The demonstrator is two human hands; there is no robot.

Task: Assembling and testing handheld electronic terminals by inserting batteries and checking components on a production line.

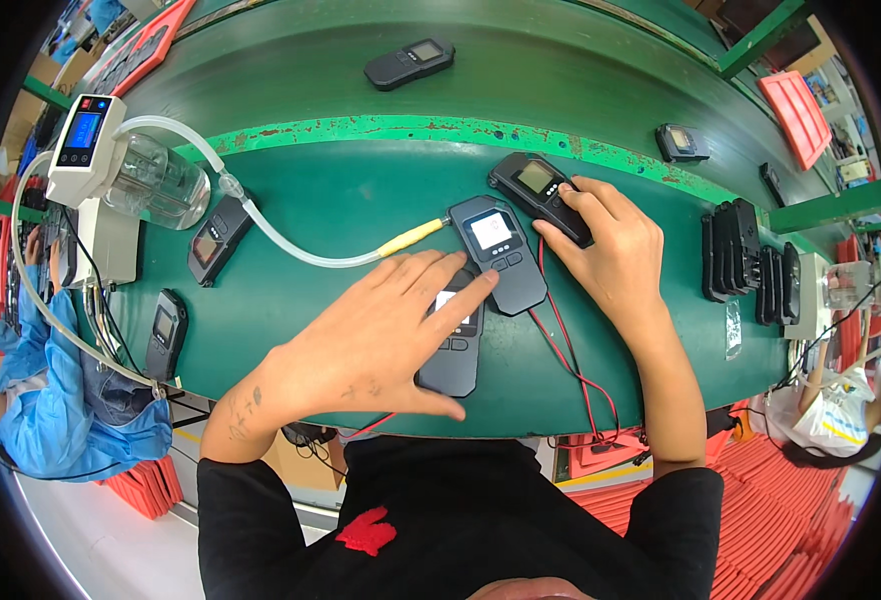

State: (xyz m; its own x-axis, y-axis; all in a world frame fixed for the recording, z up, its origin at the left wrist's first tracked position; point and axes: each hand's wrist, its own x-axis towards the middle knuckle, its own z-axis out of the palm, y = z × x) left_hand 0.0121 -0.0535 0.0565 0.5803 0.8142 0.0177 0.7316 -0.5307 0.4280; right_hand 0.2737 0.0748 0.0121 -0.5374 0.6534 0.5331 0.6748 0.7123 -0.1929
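My left hand (381,325) is stretched out with its fingers apart, its index fingertip at the buttons of a black handheld meter (517,286) with a lit white screen. A yellow nozzle (411,238) on a clear hose (296,250) meets that meter's top end. Partly under my left hand lies a second handheld meter (453,370), its screen mostly hidden by my fingers. My right hand (611,240) is closed round a third handheld meter (538,190), which is tilted on the green table and has a dull, yellowish screen. Red and black wires (573,365) run from beside the middle meter to the table's near edge.
At left, a white pump unit (86,150) with a blue display joins a clear jar (161,182). More meters lie near it (166,333) and on the green conveyor (411,64). Black casings (731,250) stand stacked at right. A person in blue (81,400) sits at left.
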